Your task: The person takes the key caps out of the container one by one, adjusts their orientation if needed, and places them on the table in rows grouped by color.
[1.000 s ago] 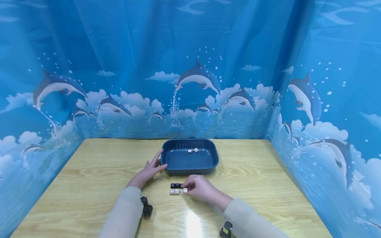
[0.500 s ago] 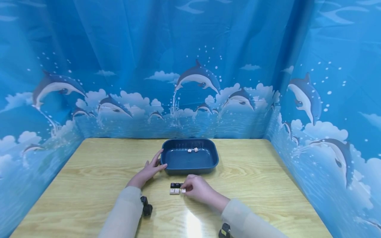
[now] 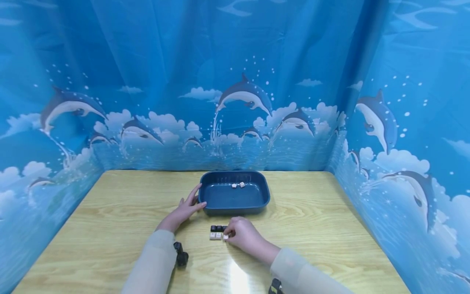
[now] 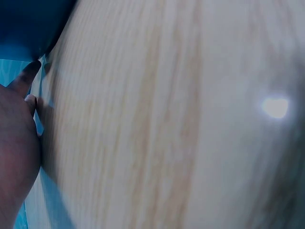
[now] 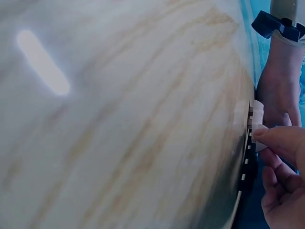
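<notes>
In the head view my right hand (image 3: 244, 233) pinches a white keycap (image 3: 225, 237) between thumb and finger, low over the table. Just left of it sit two white keycaps (image 3: 216, 236) side by side. Behind them runs a row of black keycaps (image 3: 216, 228), its right end partly covered by my fingers. My left hand (image 3: 185, 210) rests with spread fingers against the left side of a dark blue tub (image 3: 235, 212). The right wrist view shows the pinched keycap at the fingertips of my right hand (image 5: 283, 162).
Two white keycaps (image 3: 238, 185) lie inside the tub near its back wall. A wooden table (image 3: 315, 228) carries everything. Blue dolphin-print curtains (image 3: 165, 81) enclose it at the back and sides.
My right hand has shifted the pinched white keycap slightly left, closer to the two white ones. My left hand and the tub have stayed in place.
</notes>
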A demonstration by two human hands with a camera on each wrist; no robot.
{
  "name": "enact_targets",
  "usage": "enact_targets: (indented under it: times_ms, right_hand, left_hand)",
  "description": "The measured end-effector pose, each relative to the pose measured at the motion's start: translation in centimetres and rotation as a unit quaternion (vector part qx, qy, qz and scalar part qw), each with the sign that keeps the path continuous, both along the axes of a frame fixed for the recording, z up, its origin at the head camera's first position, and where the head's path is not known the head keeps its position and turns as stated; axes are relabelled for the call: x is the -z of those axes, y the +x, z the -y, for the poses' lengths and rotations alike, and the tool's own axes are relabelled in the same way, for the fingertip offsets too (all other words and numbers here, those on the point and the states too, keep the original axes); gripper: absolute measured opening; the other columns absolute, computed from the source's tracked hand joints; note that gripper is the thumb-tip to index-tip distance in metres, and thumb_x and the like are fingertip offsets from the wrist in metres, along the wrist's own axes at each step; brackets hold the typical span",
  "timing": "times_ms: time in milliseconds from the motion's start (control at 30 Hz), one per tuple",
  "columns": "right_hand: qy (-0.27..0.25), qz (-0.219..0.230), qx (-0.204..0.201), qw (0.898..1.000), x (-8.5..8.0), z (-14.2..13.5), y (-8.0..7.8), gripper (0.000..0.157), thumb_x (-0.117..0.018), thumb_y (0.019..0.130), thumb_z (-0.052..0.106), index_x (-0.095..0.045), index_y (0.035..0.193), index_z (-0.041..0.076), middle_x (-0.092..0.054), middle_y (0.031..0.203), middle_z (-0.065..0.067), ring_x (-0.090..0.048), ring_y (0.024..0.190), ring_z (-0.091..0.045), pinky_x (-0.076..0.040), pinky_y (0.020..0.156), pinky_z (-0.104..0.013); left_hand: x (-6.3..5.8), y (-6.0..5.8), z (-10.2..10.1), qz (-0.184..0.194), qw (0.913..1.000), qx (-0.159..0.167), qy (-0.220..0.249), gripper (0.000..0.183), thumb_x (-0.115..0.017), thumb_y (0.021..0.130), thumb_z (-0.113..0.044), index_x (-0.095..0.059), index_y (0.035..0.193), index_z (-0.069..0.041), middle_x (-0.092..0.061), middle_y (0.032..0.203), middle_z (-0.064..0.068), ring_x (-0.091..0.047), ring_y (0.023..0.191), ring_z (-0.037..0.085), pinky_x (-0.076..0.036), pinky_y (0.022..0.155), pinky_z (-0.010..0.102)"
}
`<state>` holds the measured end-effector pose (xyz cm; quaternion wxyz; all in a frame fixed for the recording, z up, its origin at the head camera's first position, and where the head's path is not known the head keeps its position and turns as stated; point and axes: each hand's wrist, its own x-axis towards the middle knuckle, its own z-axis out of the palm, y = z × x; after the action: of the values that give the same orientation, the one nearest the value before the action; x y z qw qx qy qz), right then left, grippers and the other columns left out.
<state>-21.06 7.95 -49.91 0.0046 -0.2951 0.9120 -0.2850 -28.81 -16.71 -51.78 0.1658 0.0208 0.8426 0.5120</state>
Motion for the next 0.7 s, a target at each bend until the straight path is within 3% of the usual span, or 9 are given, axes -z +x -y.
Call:
enact_targets:
  times_ms: [100, 700]
  right_hand:
    - [0.012, -0.02, 0.001, 1.0, 0.09, 0.1, 0.09, 0.015, -0.084, 0.071, 0.009, -0.078, 0.083, 0.014, -0.059, 0.075, 0.013, -0.05, 0.072, -0.002, -0.047, 0.074, -0.022]
    - [0.023, -0.014, 0.029, 0.999, 0.52, 0.51, 0.1, 0.017, -0.083, 0.072, 0.009, -0.078, 0.087, 0.015, -0.056, 0.075, 0.015, -0.049, 0.073, -0.002, -0.047, 0.072, -0.021]
  left_hand:
    - [0.0, -0.01, 0.02, 0.001, 1.0, 0.0, 0.0, 0.081, -0.059, 0.096, -0.046, -0.006, 0.157, -0.038, -0.018, 0.158, 0.024, 0.025, 0.139, 0.047, 0.013, 0.102, 0.073]
    - [0.01, -0.12, 0.18, -0.006, 0.9999, 0.006, 0.009, 0.082, -0.06, 0.095, -0.045, -0.006, 0.157, -0.036, -0.019, 0.157, 0.024, 0.025, 0.139, 0.047, 0.02, 0.103, 0.068]
